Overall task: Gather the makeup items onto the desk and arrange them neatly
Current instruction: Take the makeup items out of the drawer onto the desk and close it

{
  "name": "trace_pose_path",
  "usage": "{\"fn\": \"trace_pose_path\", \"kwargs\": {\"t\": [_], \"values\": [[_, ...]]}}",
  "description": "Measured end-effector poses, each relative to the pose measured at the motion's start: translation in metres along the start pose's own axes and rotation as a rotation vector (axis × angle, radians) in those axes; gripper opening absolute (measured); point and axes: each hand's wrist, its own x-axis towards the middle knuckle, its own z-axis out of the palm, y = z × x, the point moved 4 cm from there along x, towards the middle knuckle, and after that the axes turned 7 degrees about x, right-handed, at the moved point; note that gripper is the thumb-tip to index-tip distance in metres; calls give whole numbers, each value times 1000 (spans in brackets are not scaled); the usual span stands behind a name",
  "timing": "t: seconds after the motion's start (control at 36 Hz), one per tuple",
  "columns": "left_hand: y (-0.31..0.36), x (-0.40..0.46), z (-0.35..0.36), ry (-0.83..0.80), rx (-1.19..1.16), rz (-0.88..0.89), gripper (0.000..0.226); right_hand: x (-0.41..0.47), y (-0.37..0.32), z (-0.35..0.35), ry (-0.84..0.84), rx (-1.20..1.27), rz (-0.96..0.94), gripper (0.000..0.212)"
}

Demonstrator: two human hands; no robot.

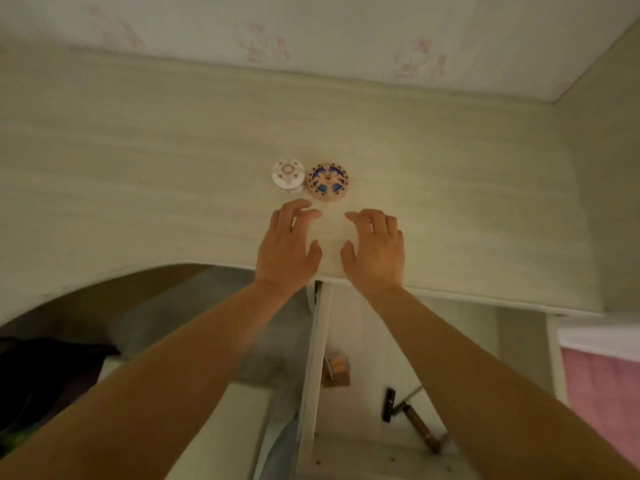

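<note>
Hands of a person are stretched over a pale wood-grain desk (138,161), and neither one holds anything. The left hand (287,247) has its fingers a little spread and loosely bent, with the tips pointing toward the two compacts; the thumb stands out to the side. The right hand (375,251) mirrors it, fingers also slightly spread and loosely curved, thumb turned toward the other hand. I cannot tell if the palms touch the desk or float just above it.

Two round makeup items lie on the desk just beyond the left hand's fingertips. The white round compact (288,174) has a faint pink pattern on its lid. Just beside it, touching or almost touching, lies the blue patterned compact (328,182), with a beige lid and a dark blue ornament.

Below the desk's near edge, under the right forearm, there is an open white drawer (363,341). Inside it lie a black tube (388,405), a brown slim tube (420,426) set at an angle, and a copper-coloured box (336,370) closer to the desk. Behind the desk stands a wall with pale pink-printed wallpaper (311,29).
</note>
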Motion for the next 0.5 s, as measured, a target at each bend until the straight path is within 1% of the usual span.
{"fn": "trace_pose_path", "kwargs": {"t": [0.06,0.11,0.17,0.22,0.28,0.33,0.36,0.44,0.5], "values": [[22,-33,6,-34,-85,82,39,-38,10,-9,44,36,24,42],[42,-65,15,-122,-115,152,32,-76,23,-14,60,58,43,39],[58,-98,27,-244,-132,178,27,-113,40,-14,57,91,73,35],[77,-126,40,-386,-123,181,27,-150,58,-15,54,119,141,32],[91,-153,58,-569,-21,150,28,-185,77,-12,21,140,238,27],[93,-179,83,-719,83,77,35,-216,95,-5,-109,139,376,30],[92,-189,94,-763,121,33,41,-229,104,0,-211,135,456,33],[83,-207,118,-817,218,-77,50,-257,127,18,-502,108,626,41],[78,-213,131,-847,296,-115,54,-267,135,25,-599,99,679,42]]}}
